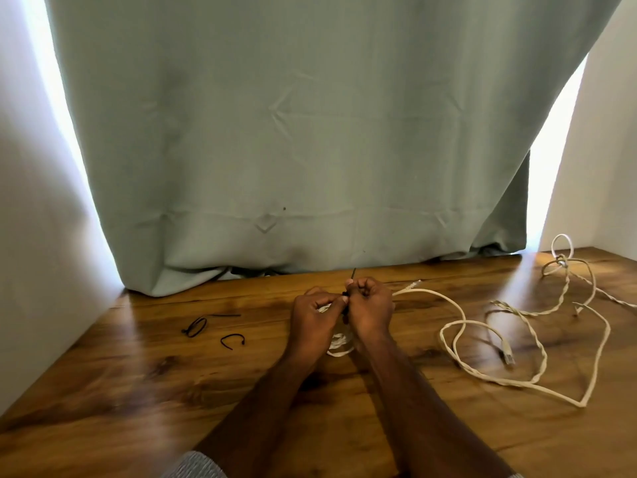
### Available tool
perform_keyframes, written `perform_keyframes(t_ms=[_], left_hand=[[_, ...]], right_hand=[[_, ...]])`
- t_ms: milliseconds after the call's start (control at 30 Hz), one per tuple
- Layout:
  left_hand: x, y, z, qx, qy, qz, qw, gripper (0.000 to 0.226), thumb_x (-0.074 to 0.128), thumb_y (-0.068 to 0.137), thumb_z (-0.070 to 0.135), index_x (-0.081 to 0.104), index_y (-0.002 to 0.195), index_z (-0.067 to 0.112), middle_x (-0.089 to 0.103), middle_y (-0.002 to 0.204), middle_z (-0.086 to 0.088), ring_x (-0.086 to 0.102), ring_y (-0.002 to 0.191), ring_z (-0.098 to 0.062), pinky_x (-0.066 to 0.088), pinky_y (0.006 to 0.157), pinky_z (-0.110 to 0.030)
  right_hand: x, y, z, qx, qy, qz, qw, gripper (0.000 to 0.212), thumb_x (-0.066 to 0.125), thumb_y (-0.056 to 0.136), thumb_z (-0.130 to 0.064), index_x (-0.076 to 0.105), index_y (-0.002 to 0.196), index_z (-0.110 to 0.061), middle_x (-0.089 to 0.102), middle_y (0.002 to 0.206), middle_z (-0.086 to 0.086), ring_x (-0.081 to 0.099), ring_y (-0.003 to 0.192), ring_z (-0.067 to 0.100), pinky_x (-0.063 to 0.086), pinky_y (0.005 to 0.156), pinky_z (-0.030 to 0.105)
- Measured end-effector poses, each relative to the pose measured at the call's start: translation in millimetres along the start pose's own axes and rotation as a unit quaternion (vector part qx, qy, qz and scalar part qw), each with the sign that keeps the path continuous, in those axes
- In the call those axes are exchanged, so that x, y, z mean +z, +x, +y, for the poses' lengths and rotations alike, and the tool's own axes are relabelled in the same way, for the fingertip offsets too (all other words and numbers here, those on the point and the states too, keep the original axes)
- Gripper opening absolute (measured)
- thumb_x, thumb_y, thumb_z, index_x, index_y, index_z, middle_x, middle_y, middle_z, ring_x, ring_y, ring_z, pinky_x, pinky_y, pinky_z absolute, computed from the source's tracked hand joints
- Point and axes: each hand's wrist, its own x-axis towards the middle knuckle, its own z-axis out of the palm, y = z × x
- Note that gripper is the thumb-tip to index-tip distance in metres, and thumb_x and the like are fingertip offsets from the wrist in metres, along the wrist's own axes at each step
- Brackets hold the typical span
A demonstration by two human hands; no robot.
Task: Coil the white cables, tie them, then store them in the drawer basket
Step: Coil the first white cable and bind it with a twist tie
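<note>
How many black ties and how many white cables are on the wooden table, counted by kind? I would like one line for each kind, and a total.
Black ties lying loose at the left: 3, a looped one, a straight one, a curved one
Black tie pinched by the left hand and right hand: 1
White coil under the hands: 1
Loose white cables at the right: cannot separate, tangled
Total countable: 5

Wooden table point(138, 391); white cables point(537, 370); black ties point(213, 331)

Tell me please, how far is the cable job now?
Early. One white coil is wound; both hands, left and right, pinch a black tie at it. Loose white cables remain uncoiled; spare ties wait. No drawer basket is visible.
</note>
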Motion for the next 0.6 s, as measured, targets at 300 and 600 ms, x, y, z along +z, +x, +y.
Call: perform_keyframes(t_ms=[300, 600], left_hand=[[-22.0, 7.5, -9.7, -0.036, -0.062, 0.002, 0.997, 0.012, 0.073, 0.084, 0.002, 0.079, 0.076, 0.008, 0.07, 0.074, -0.008, 0.067, 0.074, -0.014, 0.052, 0.07, -0.027], [-26.1, 7.7, -8.3, -0.029, -0.066, -0.031, 0.997, 0.009, 0.072, 0.085, 0.003, 0.08, 0.082, 0.008, 0.07, 0.084, -0.013, 0.067, 0.08, -0.016, 0.052, 0.072, -0.023]], right_hand=[[-31.6, 6.5, -22.8, -0.127, 0.038, -0.208, 0.969, 0.006, 0.076, 0.084, 0.0, 0.079, 0.089, -0.004, 0.077, 0.082, 0.006, 0.071, 0.075, 0.011, 0.054, 0.068, 0.019], [-29.2, 5.9, -12.1, -0.275, -0.066, -0.178, 0.943, 0.019, 0.075, 0.08, 0.006, 0.08, 0.087, -0.011, 0.076, 0.079, -0.007, 0.072, 0.073, 0.007, 0.056, 0.069, 0.02]])
